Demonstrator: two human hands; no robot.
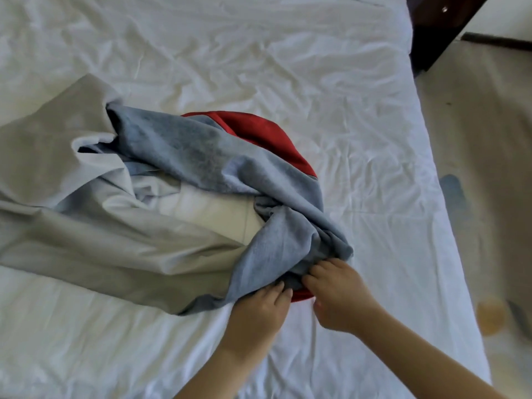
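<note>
A blue-grey garment (201, 156) with red parts (259, 133) lies crumpled across a pile of cloth on the bed. Under it are a pale grey cloth (72, 220) spread to the left and a white folded piece (213, 208). My left hand (259, 315) grips the near edge of the blue-grey garment, fingers tucked under the fabric. My right hand (336, 295) pinches the same bunched edge just to the right, next to a strip of red hem.
The white wrinkled bed sheet (316, 67) covers the whole bed, its right edge running diagonally at the right. Beyond it is a beige floor (489, 139) with blurred spots. A dark wooden piece of furniture (431, 30) stands at the top right.
</note>
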